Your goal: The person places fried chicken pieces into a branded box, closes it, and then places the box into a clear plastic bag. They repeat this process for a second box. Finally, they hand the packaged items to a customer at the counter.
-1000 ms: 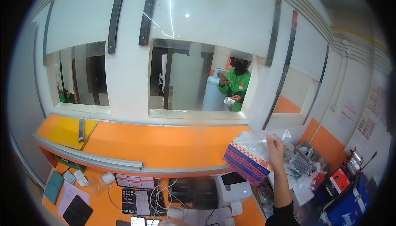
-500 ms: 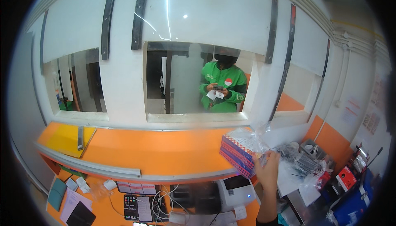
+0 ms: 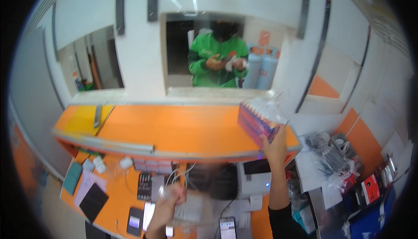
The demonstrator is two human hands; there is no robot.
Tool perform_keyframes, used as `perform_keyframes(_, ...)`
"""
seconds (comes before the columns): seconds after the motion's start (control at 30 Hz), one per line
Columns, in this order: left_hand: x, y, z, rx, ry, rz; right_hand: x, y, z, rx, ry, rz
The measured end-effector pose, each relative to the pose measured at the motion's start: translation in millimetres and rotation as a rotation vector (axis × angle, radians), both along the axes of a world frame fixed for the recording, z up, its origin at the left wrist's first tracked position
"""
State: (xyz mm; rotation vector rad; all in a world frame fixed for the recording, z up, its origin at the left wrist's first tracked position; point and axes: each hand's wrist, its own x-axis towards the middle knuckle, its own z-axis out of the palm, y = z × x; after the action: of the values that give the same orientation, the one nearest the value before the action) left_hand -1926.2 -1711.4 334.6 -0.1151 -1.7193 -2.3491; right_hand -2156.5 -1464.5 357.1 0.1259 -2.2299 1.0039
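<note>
My right hand point(image 3: 275, 142) grips the near right corner of a purple and red patterned box point(image 3: 257, 125). A clear plastic bag point(image 3: 272, 109) wraps that box, bunched at its top. The box rests on the orange counter shelf point(image 3: 191, 123), near its right end. Lower down, over the desk, my left hand point(image 3: 167, 206) is closed on thin see-through plastic point(image 3: 191, 213), which looks like a clear bag and is blurred. Below its far side a phone with a lit screen point(image 3: 227, 228) lies on the desk.
Behind the window opening a person in a green jacket point(image 3: 220, 60) holds something white. A white printer point(image 3: 257, 180), cables point(image 3: 180, 173), a black tablet point(image 3: 93, 202) and papers lie below the shelf. A yellow folder point(image 3: 80, 119) sits at left; bagged cutlery point(image 3: 335, 156) at right.
My view has tipped downward. My left hand has come into view with the clear plastic. My right hand stays at the box's corner. The person behind the window has raised their hands.
</note>
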Motion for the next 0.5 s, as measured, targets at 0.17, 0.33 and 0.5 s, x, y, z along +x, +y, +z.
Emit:
perform_keyframes(0.17, 2, 4, 28, -0.213, 0.010, 0.025, 94, -33, 7, 0.302, -0.062, 0.725)
perform_keyframes(0.33, 6, 25, 27, -0.152, -0.038, 0.123, 150, -74, -28, 0.218, 0.122, 1.274)
perform_keyframes(0.5, -1, 33, 33, -0.491, 0.029, -0.245, 151, -85, -76, 0.058, 0.166, 1.337)
